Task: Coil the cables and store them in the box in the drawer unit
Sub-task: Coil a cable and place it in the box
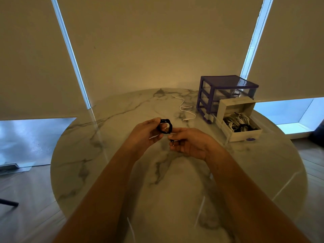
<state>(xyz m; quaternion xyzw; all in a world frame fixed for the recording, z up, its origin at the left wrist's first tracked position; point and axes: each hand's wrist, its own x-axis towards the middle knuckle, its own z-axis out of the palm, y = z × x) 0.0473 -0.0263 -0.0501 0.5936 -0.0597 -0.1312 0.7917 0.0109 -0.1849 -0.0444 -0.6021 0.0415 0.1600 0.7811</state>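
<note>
Both of my hands meet above the middle of the round marble table (108, 172). My left hand (145, 133) pinches a small black cable (165, 126) wound into a tight coil. My right hand (190, 143) grips the same cable's loose end, and a dark plug tip shows under its fingers. A white cable (185, 109) lies uncoiled on the table beyond my hands. To the right, the purple drawer unit (226, 95) stands with a drawer pulled out, and in it sits an open white box (242, 122) holding several coiled cables.
Closed roller blinds cover the windows behind the table. Wooden floor shows around the table, with a dark chair leg (8, 202) at the far left.
</note>
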